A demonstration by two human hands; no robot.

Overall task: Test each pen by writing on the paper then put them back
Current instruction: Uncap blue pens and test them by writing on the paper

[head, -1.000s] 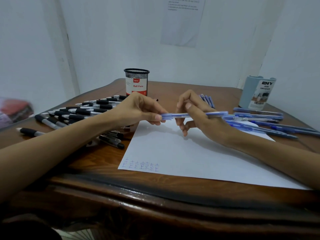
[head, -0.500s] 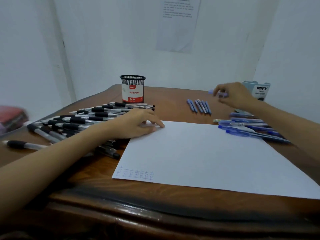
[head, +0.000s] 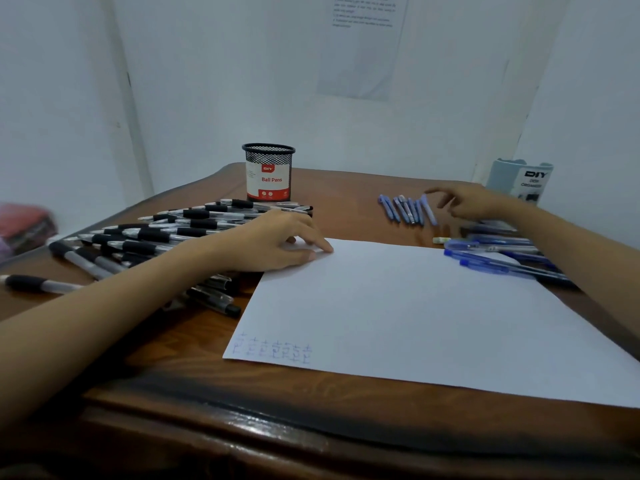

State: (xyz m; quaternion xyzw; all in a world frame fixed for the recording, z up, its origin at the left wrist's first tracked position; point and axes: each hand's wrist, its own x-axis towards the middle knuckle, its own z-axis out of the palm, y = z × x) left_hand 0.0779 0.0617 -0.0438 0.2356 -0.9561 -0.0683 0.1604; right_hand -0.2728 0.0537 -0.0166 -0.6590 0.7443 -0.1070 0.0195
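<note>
A white sheet of paper [head: 415, 306] lies on the wooden table [head: 180, 348], with small blue marks [head: 273, 349] near its front left corner. My left hand [head: 277, 240] rests flat on the paper's far left corner, fingers straight. My right hand [head: 467, 202] hovers at the far right with fingers spread, holding nothing, just right of a row of several blue pens [head: 407, 209]. The rightmost pen of that row [head: 429, 211] lies closest to its fingertips. More blue pens [head: 495, 254] lie on the paper's right edge.
A heap of black-grip pens [head: 156, 237] covers the left of the table. A black mesh cup labelled Ball Pens [head: 268, 173] stands at the back. A grey DIY organiser [head: 519, 180] stands at the far right. A red object [head: 24, 223] sits at the left edge.
Both hands held one blue pen over the paper. My right hand carried it to the back right, laid it in the row and let go. My left hand dropped onto the paper.
</note>
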